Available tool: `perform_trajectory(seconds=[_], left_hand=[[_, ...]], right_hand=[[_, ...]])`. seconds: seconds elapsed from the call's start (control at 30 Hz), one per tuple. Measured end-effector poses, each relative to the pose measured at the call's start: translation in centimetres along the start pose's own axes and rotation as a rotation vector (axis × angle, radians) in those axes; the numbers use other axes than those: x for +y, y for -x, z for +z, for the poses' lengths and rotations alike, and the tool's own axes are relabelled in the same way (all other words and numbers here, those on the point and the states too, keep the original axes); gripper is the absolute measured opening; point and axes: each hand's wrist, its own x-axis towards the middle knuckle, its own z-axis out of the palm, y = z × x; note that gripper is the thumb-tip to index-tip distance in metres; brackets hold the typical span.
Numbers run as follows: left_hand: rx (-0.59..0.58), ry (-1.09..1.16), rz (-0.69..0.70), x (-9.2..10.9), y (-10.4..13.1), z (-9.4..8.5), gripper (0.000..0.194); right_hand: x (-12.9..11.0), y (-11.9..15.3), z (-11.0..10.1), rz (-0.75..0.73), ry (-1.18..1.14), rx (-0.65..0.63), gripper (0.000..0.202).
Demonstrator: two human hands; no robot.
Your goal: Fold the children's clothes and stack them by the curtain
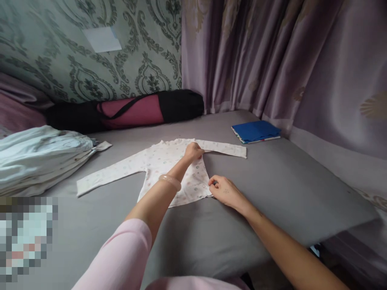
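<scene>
A small white long-sleeved shirt (169,171) with a faint dotted print lies spread on the grey bed sheet (272,193), its sleeves stretched out to both sides. My left hand (194,151) reaches across it and pinches the cloth near the right armpit. At the shirt's lower right corner, the fingers of my right hand (225,190) are closed on the hem. A pale bangle circles my left wrist.
A blue folded item (256,131) lies at the right, near the curtain (229,56). Along the patterned wall rests a long black and maroon bag (133,110). A heap of light clothes (39,157) is at the left. The bed's edge runs along the lower right.
</scene>
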Motion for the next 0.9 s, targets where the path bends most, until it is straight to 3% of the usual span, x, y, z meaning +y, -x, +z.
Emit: perform_trajectory(seconds=[0.17, 0.33, 0.4, 0.43, 0.53, 0.63, 0.73, 0.9], left_hand=[[0.022, 0.058, 0.018, 0.0, 0.4, 0.1, 0.023], [0.047, 0.053, 0.182, -1.5, 3.9, -0.6, 0.025], [0.053, -0.030, 0.297, -2.1, 6.8, -0.5, 0.025], [0.033, -0.073, 0.350, -2.3, 8.3, -0.3, 0.023], [-0.064, -0.202, 0.434, -1.8, 12.7, 0.9, 0.017], [-0.133, -0.348, 0.484, -0.6, 15.8, 2.2, 0.020], [-0.109, -0.458, 0.561, 0.2, 17.9, 2.9, 0.028], [-0.100, -0.354, 0.688, -0.7, 20.6, 1.8, 0.043]], right_hand=[[-0.6, 0.3, -0.8, -0.049, 0.189, -0.045, 0.019], [-0.6, -2.1, -3.8, -0.055, 0.202, -0.290, 0.026], [-0.9, -4.5, -4.4, -0.101, 0.148, -0.228, 0.030], [-1.2, -5.9, -4.4, -0.150, 0.133, -0.129, 0.030], [-2.3, -9.9, -2.4, -0.371, 0.144, 0.114, 0.031], [-2.9, -12.3, 1.0, -0.539, 0.217, 0.075, 0.040], [-2.6, -12.7, 3.6, -0.558, 0.349, 0.052, 0.048], [-1.0, -10.6, 3.7, -0.617, 0.479, -0.023, 0.060]])
